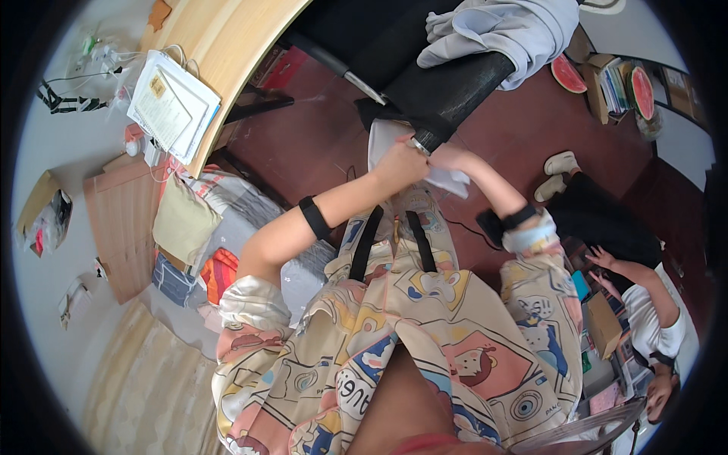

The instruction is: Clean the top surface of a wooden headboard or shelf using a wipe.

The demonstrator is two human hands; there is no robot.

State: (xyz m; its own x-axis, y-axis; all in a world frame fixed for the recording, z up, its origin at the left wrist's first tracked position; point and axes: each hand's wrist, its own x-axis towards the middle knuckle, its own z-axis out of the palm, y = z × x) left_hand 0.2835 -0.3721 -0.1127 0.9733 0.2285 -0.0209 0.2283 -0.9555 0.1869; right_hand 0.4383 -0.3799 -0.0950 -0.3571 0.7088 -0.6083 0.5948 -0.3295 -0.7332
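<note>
A long black padded piece juts down toward me, its narrow end between my hands. My left hand is closed at that end, against a white cloth that hangs below. On the other side, my right hand touches the same end; its fingers are mostly hidden behind it. A lower part of the cloth shows beneath my right hand. A light grey cloth lies bunched over the black piece. Beside it runs a metal rod with a dark sleeve.
A wooden table at upper left bears a stack of papers. Bedding and a pillow lie at left. At right another person is near boxes, and watermelon-shaped items stand by books. A dark cable crosses the floor.
</note>
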